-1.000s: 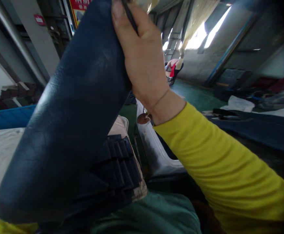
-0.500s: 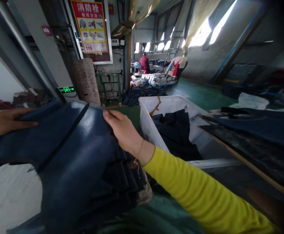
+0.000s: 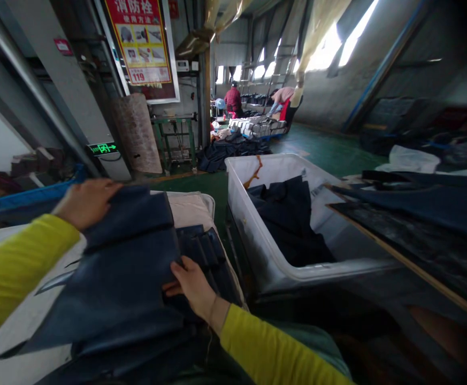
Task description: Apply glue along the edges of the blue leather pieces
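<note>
A dark blue cloth piece [image 3: 132,267] with a dark seam across it spreads in front of me. My left hand [image 3: 91,202] grips its upper left edge, fingers folded over the cloth. Lower down, my right hand [image 3: 193,286] pinches the right edge between thumb and fingers. Beneath and to the right lie folded dark cloth pieces [image 3: 205,248] in overlapping layers. They rest on a pale cloth cover [image 3: 189,207], which shows at the far end and on the left. Part of the layers is hidden under the held piece.
To the right stands a white plastic bin [image 3: 281,272] with dark cloth [image 3: 285,219] inside. Beyond it, a board [image 3: 402,262] carries more dark cloth. A blue crate edge [image 3: 28,192] is at left. Two people [image 3: 233,100] are far back near a cloth heap [image 3: 233,152].
The cloth has come down from a raised position onto the layers. My left hand has moved right, and my right hand has slid lower. The view has shifted slightly.
</note>
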The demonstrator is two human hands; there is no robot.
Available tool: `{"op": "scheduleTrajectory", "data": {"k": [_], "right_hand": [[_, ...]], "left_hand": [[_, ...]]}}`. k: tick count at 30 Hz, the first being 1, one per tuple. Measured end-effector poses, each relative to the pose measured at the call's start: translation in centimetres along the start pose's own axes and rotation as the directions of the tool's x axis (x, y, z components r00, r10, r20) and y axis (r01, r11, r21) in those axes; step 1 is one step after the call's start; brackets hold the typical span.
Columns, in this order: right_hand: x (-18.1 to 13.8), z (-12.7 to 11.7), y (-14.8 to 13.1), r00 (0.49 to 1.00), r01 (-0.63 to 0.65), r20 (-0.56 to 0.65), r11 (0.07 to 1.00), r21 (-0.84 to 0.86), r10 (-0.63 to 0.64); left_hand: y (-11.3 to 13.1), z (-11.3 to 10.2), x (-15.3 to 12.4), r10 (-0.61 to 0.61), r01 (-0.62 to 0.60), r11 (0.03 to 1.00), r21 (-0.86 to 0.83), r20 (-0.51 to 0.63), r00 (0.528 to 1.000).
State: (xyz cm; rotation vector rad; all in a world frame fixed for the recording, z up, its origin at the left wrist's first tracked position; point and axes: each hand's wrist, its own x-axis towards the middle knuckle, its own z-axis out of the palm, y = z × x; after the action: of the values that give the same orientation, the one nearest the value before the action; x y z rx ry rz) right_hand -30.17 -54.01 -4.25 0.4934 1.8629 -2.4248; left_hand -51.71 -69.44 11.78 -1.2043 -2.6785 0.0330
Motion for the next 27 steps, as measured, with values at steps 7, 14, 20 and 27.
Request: {"op": "scheduleTrajectory", "data": {"k": [7, 14, 20, 27], "right_hand": [[3.5, -4.3, 7.9, 1.0, 0.009, 0.002, 0.776, -0.63, -0.01], [3.4, -4.2, 8.4, 1.0, 0.03, 0.024, 0.737, -0.675, -0.019], [2.4, -4.4, 8.2, 0.995, 0.072, 0.103, 0.767, -0.638, -0.008], [1.0, -2.3, 4.7, 0.91, 0.146, 0.373, 0.701, -0.698, 0.181]], "left_hand": [[8.7, 14.5, -9.6, 0.323, -0.022, 0.889, -0.458, 0.593, 0.738], [7.6, 15.3, -15.5, 0.11, 0.055, 0.962, -0.267, 0.565, 0.818], [4.9, 15.8, -16.5, 0.064, 0.059, 0.969, -0.238, 0.478, 0.876], [1.6, 11.0, -10.3, 0.074, 0.027, 0.939, -0.343, 0.276, 0.958]]}}
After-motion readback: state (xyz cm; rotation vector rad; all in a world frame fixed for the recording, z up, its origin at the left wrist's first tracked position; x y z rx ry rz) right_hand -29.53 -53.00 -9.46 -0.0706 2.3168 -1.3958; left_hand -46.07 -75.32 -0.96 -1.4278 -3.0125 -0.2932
